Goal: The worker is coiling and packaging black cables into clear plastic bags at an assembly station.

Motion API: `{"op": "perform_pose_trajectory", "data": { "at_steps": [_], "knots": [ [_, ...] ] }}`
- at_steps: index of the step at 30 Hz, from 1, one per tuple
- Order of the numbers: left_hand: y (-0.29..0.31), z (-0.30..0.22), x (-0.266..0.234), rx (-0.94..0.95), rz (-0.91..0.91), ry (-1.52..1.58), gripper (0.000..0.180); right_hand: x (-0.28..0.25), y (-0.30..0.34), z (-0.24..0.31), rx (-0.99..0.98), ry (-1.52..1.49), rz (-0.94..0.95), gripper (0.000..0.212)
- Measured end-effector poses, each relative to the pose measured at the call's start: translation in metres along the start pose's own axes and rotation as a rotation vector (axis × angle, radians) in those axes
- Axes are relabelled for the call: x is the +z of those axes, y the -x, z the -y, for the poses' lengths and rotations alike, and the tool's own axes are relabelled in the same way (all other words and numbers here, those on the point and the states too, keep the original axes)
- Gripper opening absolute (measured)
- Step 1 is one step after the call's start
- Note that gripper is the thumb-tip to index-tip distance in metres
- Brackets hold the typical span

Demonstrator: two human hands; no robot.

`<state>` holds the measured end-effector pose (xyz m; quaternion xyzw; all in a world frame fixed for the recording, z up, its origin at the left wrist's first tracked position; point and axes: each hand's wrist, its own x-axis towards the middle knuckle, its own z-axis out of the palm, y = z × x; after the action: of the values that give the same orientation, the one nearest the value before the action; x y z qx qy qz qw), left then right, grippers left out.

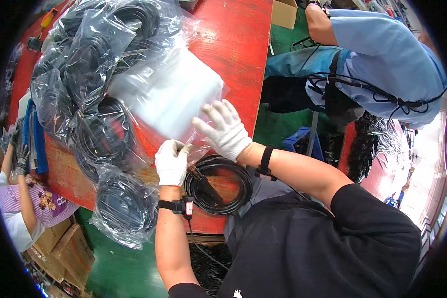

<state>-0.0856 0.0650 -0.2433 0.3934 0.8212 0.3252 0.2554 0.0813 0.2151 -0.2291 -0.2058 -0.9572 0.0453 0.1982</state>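
My left hand [173, 163], in a white glove, is closed with its fingertips pinching the near edge of a clear plastic bag. To its right my gloved right hand [224, 130] has its fingers stretched and spread over the lower right corner of a stack of clear plastic bags [176, 89]. Just below both hands a coiled black cable [243, 181] lies on the red table. Close by on the left are bagged black cable coils [104, 139], and another bagged coil [124, 206] hangs partly over the table's near edge.
The red table [233, 44] bears a heap of bagged cables at its far left. A person in light blue [382, 59] is bent over at the right. Another person's gloved hands [22, 159] are by a blue bin [37, 141]. Cardboard boxes [64, 253] stand at lower left.
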Motion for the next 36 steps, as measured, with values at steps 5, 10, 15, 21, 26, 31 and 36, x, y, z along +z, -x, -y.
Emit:
{"op": "perform_pose_trajectory", "data": {
  "at_steps": [5, 10, 15, 21, 26, 31, 36],
  "knots": [
    [0.003, -0.015, -0.006, 0.219, 0.020, -0.237, 0.014, 0.020, 0.002, -0.031, -0.068, -0.090, 0.095, 0.025],
    [0.021, 0.028, -0.002, 0.087, -0.077, -0.692, 0.021, 0.010, 0.008, -0.049, 0.000, -0.090, 0.134, 0.029],
    [0.023, 0.006, -0.004, -0.497, 0.102, -0.562, 0.032, 0.004, 0.014, -0.054, 0.444, -0.105, 0.441, 0.031],
    [0.096, 0.064, 0.016, -0.503, 0.035, -0.074, 0.047, -0.003, 0.033, 0.001, 0.580, -0.571, 0.850, 0.054],
    [0.120, 0.059, 0.043, -0.641, -0.064, 0.079, 0.049, 0.000, 0.029, 0.023, 0.615, -0.545, 0.980, 0.058],
    [0.128, 0.056, 0.053, -0.710, -0.092, 0.299, 0.053, 0.006, 0.032, 0.027, 0.465, -0.539, 1.118, 0.062],
    [0.144, 0.053, 0.057, -0.638, -0.104, 0.515, 0.061, 0.027, 0.065, 0.020, 0.391, -0.625, 1.021, 0.061]
  ]
}}
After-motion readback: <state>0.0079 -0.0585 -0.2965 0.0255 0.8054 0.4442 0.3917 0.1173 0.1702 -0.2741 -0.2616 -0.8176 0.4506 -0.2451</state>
